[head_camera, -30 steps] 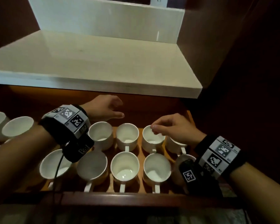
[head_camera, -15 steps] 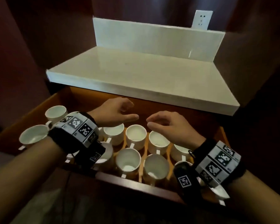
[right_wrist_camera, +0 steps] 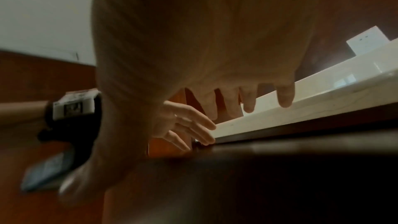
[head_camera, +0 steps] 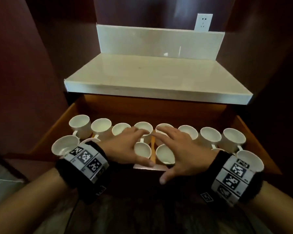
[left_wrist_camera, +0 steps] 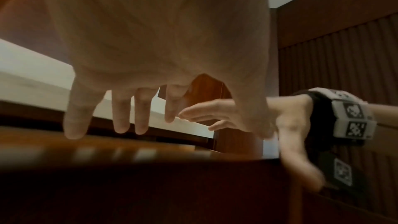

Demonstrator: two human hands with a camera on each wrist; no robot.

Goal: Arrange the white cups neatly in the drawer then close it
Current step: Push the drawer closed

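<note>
Several white cups stand in two rows in the open wooden drawer [head_camera: 57, 127], the back row [head_camera: 210, 135] running side to side and the front row [head_camera: 142, 149] partly hidden under my hands. My left hand [head_camera: 125, 146] and right hand [head_camera: 181, 149] lie flat side by side over the middle cups, fingers straight and spread, holding nothing. Both thumbs reach the drawer's front edge [head_camera: 149, 167]. In the left wrist view my left fingers [left_wrist_camera: 120, 118] hang over that front edge [left_wrist_camera: 129, 151]. The right wrist view shows my right fingers [right_wrist_camera: 247, 103] likewise.
A white countertop [head_camera: 150, 73] overhangs the back of the drawer, with a wall socket [head_camera: 203, 21] behind it. Dark wood panels close in on the left and right. A cup [head_camera: 249, 160] stands at the drawer's front right corner beside my right wrist.
My right fingers came off the rim of a back-row cup. Both hands drew back toward the drawer's front edge and flattened out. The view has pulled back.
</note>
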